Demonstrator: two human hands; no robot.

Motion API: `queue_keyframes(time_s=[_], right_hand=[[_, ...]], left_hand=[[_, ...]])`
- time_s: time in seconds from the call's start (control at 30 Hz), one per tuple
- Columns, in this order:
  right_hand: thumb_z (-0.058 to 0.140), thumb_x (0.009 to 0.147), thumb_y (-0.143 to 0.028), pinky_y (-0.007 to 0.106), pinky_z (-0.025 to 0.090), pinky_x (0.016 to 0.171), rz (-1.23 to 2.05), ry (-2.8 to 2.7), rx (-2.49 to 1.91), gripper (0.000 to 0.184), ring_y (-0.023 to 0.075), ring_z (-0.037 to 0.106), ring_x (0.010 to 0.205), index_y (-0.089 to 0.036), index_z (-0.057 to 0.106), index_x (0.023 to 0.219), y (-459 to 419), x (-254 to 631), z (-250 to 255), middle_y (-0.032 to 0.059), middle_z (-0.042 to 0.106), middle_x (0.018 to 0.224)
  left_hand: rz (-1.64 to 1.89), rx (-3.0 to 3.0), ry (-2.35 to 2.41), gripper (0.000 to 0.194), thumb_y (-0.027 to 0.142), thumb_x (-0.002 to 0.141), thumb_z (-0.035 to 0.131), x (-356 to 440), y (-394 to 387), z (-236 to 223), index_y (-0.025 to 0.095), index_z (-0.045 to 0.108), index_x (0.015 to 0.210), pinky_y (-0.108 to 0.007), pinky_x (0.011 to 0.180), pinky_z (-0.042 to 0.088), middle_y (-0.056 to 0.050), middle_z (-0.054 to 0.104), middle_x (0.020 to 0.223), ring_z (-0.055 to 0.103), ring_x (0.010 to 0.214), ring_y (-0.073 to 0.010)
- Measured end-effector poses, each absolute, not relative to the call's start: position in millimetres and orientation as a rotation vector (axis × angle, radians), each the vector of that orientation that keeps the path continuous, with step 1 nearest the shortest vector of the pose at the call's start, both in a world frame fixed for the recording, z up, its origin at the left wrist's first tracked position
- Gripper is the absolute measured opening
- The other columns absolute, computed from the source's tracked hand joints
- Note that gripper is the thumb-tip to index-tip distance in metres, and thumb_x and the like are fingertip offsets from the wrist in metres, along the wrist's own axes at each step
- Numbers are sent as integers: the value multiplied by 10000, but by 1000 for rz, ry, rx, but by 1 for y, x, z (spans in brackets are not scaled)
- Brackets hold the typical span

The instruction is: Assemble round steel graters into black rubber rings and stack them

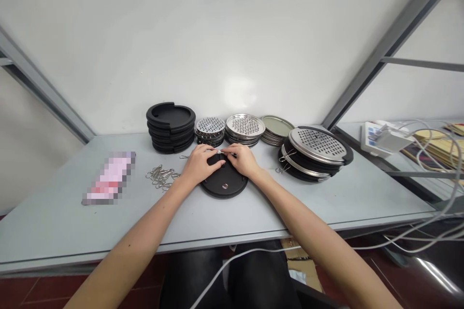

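A round black plastic base (pixel 225 187) lies on the table in front of me, a small shiny oval spot near its front rim. My left hand (pixel 199 164) rests over its far left part, fingers bent and pinching at the far edge. From the right, my right hand (pixel 242 158) meets it there, thumb and fingertips pressed together. Between the fingertips shows a small bit of shiny metal, seemingly a wire clip (pixel 219 152), mostly covered by the fingers. Another wire clip (pixel 184 157) sticks out beside my left hand. Several loose wire clips (pixel 159 176) lie in a pile to the left.
Along the wall stand a stack of black rings (pixel 171 128), small grater discs (pixel 210 126), larger grater discs (pixel 245 126) and plain metal discs (pixel 277 126). Assembled black-rimmed graters (pixel 317 147) are piled right. A pixelated pink item (pixel 110 176) lies left. White cables (pixel 449 193) hang at right.
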State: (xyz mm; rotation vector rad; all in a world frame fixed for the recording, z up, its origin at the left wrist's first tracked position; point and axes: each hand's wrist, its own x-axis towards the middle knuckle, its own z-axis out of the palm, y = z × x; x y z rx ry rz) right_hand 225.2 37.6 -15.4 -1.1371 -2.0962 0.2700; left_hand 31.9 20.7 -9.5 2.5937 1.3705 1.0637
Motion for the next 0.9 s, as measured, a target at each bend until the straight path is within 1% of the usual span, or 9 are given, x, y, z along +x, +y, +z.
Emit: queue_keyframes(time_s=[0.13,0.27,0.53,0.67,0.77,0.9], right_hand=[[550,846,-92,304,510,896,275,-2107,-1135,296,198,685,969,-222,756,1015,38,225,-16,51,739,1058],[546,854,-112,294,524,893,327,-2110,-1226,306,207,706,974,-246,752,1038,37,225,-16,31,752,1038],[541,859,-109,281,522,912,326,-2125,-1247,312,206,703,1002,-251,752,1039,37,224,-14,18,743,1061],[518,857,-83,278,522,909,331,-2134,-1234,339,200,705,996,-250,752,1036,37,224,-14,14,746,1052],[513,856,-80,282,525,902,325,-2129,-1251,342,205,706,994,-249,756,1027,37,224,-14,17,747,1047],[510,854,-86,287,526,901,301,-2120,-1272,342,208,708,988,-254,759,1020,36,223,-13,18,750,1037]], left_hand=[[1039,2559,1398,298,372,822,695,35,20,-8,185,732,1051,-383,962,478,-78,686,1064,588,1045,-240],[1003,2512,1448,285,375,838,676,37,20,-7,203,729,1059,-375,941,488,-69,689,1083,605,1031,-234],[900,2490,1569,315,367,803,715,45,16,0,157,738,1037,-383,926,498,-98,698,1091,622,1029,-267],[873,2454,1652,318,327,809,704,52,13,2,155,721,1076,-381,969,482,-102,659,1210,611,1097,-274],[845,2435,1684,343,331,822,690,53,12,1,149,705,1112,-384,998,465,-110,632,1267,593,1143,-281],[769,2458,1696,360,381,831,676,53,11,2,166,702,1119,-397,991,464,-110,659,1223,588,1144,-292]])
